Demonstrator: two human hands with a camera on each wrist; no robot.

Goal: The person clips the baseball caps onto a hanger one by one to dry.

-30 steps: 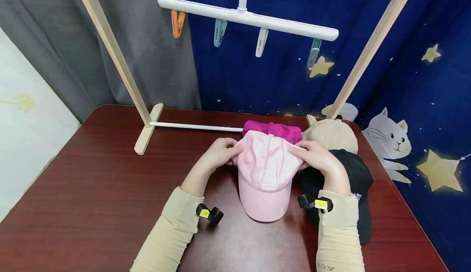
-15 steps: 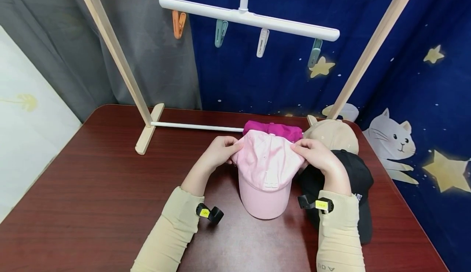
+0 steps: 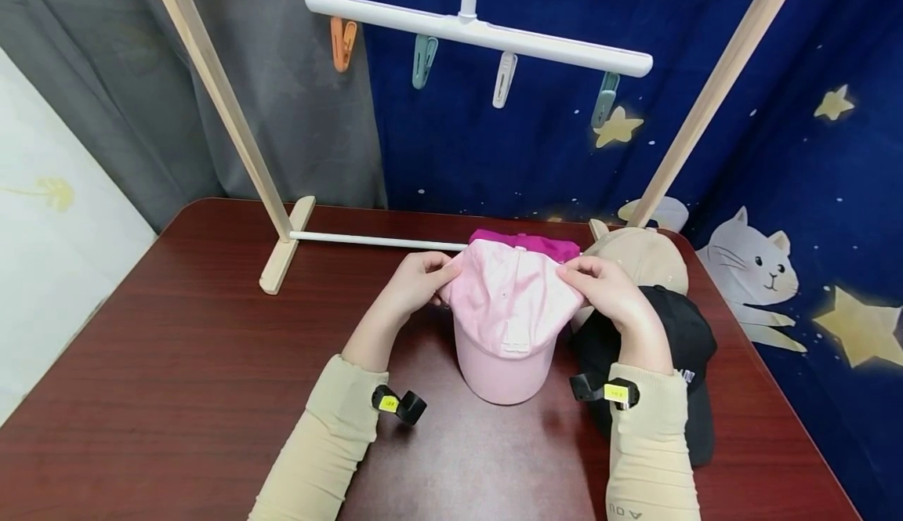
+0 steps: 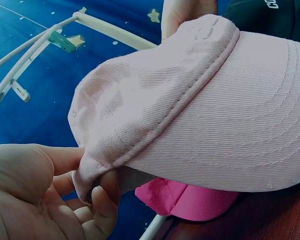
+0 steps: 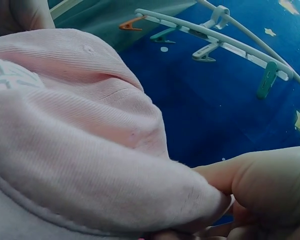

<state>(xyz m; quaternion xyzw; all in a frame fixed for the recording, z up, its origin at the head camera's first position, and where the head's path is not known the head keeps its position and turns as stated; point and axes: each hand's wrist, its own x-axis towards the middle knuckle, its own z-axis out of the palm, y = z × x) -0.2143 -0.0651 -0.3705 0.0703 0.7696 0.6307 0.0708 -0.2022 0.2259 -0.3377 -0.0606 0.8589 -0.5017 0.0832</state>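
A light pink baseball cap (image 3: 511,309) is held up between both hands, its brim pointing toward the person. My left hand (image 3: 418,280) pinches the cap's left side, thumb on the outside and fingers curled under the edge, as the left wrist view shows on the pink cloth (image 4: 140,110). On the opposite side my right hand (image 3: 608,292) pinches the crown between thumb and fingers; the right wrist view has that hand (image 5: 265,190) at the cap's corner. Behind the pink cap, a magenta cap (image 3: 536,245) is partly hidden.
A beige cap (image 3: 638,256) and a black cap (image 3: 677,333) lie at the right, the black one partly under the right forearm. Above the table (image 3: 212,349) hangs a white hanger bar (image 3: 480,34) with several clips, between wooden posts (image 3: 219,90). A white rod (image 3: 374,240) joins the stand's feet.
Both hands have raised the pink cap slightly and moved it a little toward the back, so it covers more of the magenta cap. The grips look the same.
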